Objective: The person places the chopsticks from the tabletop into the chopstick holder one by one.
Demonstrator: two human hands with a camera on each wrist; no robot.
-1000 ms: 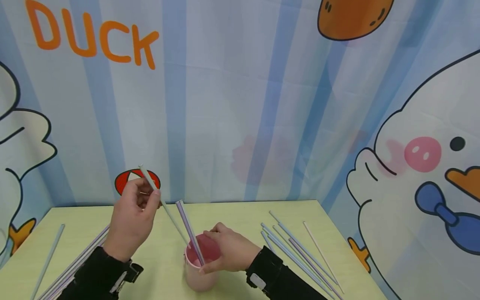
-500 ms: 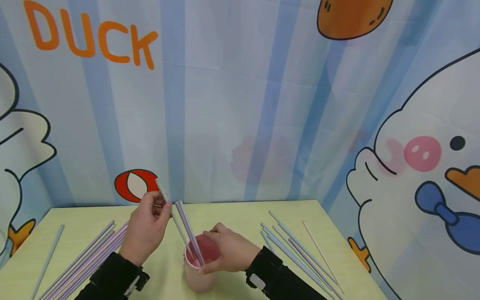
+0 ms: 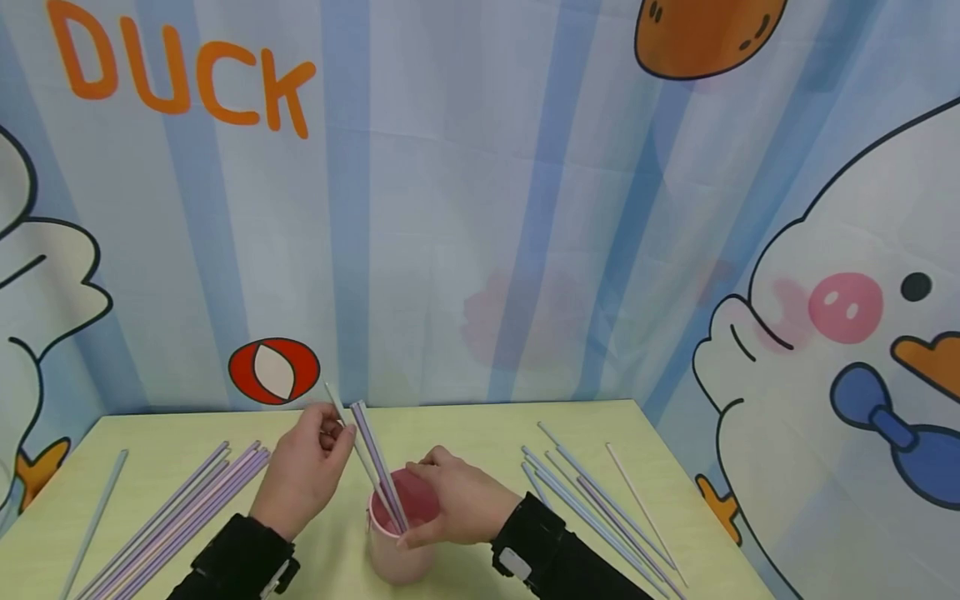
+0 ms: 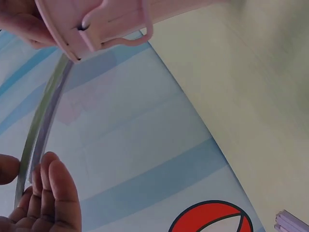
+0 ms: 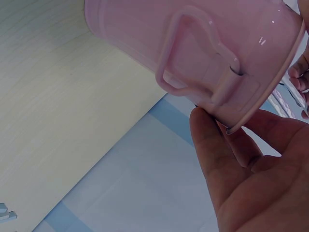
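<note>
My left hand (image 3: 307, 467) pinches a pale whitish-green, straw-like stick (image 3: 367, 465) between thumb and fingers. The stick slants down into a pink metal bucket (image 3: 405, 560), its lower end inside the mouth. A few purple sticks (image 3: 371, 442) lean in the bucket right beside it. In the left wrist view the pale stick (image 4: 39, 104) runs alongside a purple one. On the bucket's right side my right hand (image 3: 468, 496) grips the rim, thumb at the front and fingers behind. The right wrist view shows a wire-loop handle (image 5: 169, 53) on the bucket's wall.
Left of my left arm lies a bundle of purple sticks (image 3: 180, 521) on the pale yellow table (image 3: 330, 575). One pale green stick (image 3: 97, 517) lies farther left. Several blue and purple sticks (image 3: 600, 508) and a whitish one (image 3: 645, 508) lie at right. A printed curtain (image 3: 450, 208) hangs behind.
My left hand has moved right and down, lowering the pale stick deeper into the bucket and bringing it close to the purple ones. The right hand and bucket have stayed put.
</note>
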